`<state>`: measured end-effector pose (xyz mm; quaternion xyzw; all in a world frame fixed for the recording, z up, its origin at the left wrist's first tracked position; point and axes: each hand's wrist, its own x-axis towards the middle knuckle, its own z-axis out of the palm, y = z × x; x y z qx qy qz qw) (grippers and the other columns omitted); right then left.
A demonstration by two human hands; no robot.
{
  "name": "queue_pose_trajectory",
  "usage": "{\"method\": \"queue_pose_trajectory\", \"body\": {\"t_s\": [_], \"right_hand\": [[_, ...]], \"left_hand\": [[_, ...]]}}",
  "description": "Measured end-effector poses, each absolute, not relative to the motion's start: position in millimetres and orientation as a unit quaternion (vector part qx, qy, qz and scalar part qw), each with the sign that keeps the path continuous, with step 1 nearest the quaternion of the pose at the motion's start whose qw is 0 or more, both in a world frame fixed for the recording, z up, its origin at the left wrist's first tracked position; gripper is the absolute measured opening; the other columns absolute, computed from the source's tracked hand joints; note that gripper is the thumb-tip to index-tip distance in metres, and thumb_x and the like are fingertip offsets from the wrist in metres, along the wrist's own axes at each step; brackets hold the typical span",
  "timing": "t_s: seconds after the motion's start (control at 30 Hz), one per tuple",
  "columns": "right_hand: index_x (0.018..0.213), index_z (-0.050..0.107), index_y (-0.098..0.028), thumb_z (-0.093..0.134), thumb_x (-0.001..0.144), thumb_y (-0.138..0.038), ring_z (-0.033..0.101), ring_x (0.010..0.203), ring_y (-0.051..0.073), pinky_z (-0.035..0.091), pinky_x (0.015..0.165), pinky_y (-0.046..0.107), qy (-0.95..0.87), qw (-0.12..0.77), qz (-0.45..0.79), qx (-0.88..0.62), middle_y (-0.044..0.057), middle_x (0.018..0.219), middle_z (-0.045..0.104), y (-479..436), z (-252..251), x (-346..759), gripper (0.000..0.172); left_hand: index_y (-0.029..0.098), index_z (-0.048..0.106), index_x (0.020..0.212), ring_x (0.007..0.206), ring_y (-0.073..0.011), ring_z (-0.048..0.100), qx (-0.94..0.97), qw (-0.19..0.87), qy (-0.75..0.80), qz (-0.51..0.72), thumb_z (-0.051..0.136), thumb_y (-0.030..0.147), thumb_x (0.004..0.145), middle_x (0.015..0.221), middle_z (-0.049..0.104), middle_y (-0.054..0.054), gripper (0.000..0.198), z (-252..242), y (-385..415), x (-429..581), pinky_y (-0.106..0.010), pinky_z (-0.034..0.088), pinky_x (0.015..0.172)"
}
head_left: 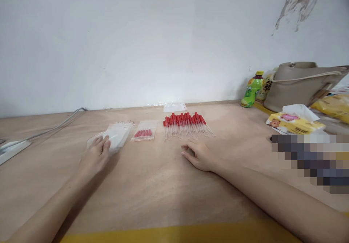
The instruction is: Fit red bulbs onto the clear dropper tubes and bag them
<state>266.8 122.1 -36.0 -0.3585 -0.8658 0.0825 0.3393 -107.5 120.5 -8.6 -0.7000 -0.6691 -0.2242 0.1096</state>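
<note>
My left hand rests on the near left part of a stack of clear plastic bags, its fingers bent over them. To the right lies a small clear bag with several red-ended pieces in it. Further right, a row of several thin clear sticks with red caps lies side by side, caps toward the wall. My right hand lies on the table just below that row, fingers curled loosely and apart, holding nothing.
Behind the row lies a flat clear bag. At the right are a green bottle, a grey-beige bag and a yellow tissue pack. A grey cable runs along the left.
</note>
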Motion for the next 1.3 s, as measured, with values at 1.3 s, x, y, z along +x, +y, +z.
{"method": "queue_pose_trajectory", "body": {"t_s": [1.3], "right_hand": [[0.086,0.053,-0.016,0.046,0.080,-0.038,0.057,0.079,0.017,0.040,0.070,0.029,-0.596,0.504,0.100,-0.617,0.007,0.083,0.062,226,20,273,0.024]], "left_hand": [[0.026,0.038,0.129,0.127,-0.0227,0.028,-0.901,-0.114,-0.397,-0.137,0.042,0.031,0.085,0.139,0.031,-0.004,0.044,-19,91,25,-0.045,0.024,0.105]]}}
